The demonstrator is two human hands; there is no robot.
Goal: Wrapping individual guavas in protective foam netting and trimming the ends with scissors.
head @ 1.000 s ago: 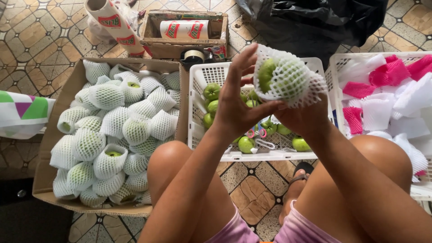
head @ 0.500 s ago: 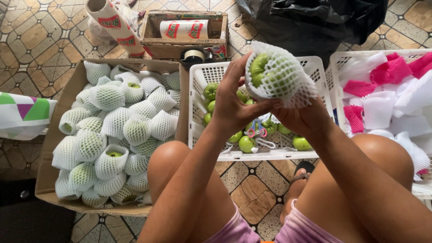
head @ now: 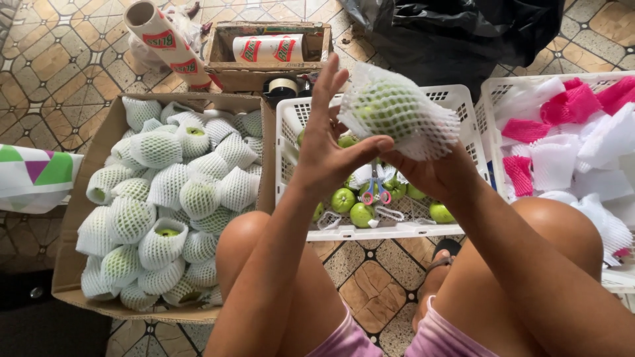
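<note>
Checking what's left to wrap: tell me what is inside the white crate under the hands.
The white crate holds loose green fruits, scissors with coloured handles and bits of white netting. The left hand, right hand and wrapped fruit cover its middle.

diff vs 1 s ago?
The left hand opened flat, its thumb on the netted green fruit, where earlier it cupped the fruit. The right hand still holds the fruit from below. Cardboard box and white crate unchanged.
</note>
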